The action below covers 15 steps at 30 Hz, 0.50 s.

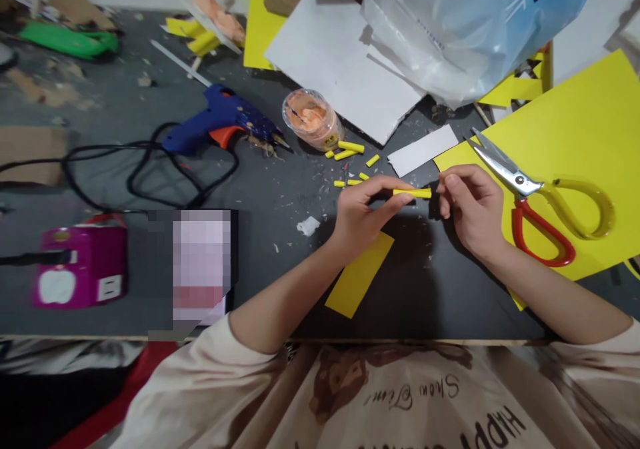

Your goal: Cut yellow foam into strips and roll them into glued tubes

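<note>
My left hand (367, 209) pinches a thin rolled yellow paper tube (419, 194) between thumb and fingers, level above the table. Just past the tube's right end, my right hand (473, 202) has its fingers curled and thumb pressed in; whether anything small is between them is hidden. Short yellow paper rolls (350, 150) lie beyond my left hand. A flat yellow paper strip (361, 272) rests below my left wrist. Scissors (527, 186) with one red and one yellow handle lie partly open to the right of my right hand, on a yellow sheet (595, 142).
A blue glue gun (225, 117) with a looping black cord lies left of an open tub (315, 126) of peach-coloured paste. White card (335, 62) and a large plastic bag (465, 29) sit at the back. A purple box (83, 266) stands left of a blurred-out rectangle.
</note>
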Each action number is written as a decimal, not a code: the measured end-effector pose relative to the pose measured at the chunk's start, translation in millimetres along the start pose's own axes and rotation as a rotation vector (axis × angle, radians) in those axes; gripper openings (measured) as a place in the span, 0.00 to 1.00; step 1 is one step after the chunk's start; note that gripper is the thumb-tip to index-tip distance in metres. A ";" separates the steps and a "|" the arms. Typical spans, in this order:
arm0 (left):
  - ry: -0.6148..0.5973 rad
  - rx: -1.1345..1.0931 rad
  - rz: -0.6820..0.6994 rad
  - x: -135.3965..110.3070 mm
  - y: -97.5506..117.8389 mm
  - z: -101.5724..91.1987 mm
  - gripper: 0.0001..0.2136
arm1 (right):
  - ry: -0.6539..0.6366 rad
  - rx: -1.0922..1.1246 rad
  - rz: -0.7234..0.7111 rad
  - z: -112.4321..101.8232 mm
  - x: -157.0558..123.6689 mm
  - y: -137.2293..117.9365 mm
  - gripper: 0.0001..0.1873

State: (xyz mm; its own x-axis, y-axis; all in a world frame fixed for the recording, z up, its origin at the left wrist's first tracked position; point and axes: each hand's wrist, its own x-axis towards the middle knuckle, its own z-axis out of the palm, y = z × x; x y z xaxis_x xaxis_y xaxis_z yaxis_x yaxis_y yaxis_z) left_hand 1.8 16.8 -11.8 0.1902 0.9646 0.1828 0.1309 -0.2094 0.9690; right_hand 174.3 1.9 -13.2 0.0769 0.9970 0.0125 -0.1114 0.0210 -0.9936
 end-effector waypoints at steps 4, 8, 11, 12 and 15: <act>-0.001 -0.015 0.018 0.4 0.5 0.1 0.05 | -0.048 -0.050 -0.128 0.5 -2.2 -0.9 0.11; -0.010 -0.018 0.013 -0.2 0.9 0.0 0.05 | -0.165 -0.140 -0.171 2.8 -6.3 -3.9 0.21; -0.026 -0.019 0.003 -0.9 1.3 -0.1 0.05 | -0.182 -0.171 -0.147 4.0 -7.4 -4.7 0.22; -0.032 -0.019 0.000 -1.1 1.4 -0.1 0.06 | -0.176 -0.173 -0.136 4.2 -7.4 -4.7 0.21; -0.040 -0.015 0.003 -0.9 1.5 -0.1 0.06 | -0.161 -0.163 -0.121 4.3 -7.0 -4.7 0.23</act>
State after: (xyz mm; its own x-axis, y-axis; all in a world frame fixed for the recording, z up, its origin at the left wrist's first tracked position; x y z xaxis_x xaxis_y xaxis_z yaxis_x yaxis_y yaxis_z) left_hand 1.8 15.6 -10.5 0.2293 0.9568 0.1789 0.1162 -0.2094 0.9709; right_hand 170.1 -4.8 -8.2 -0.0805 0.9872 0.1374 0.0510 0.1417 -0.9886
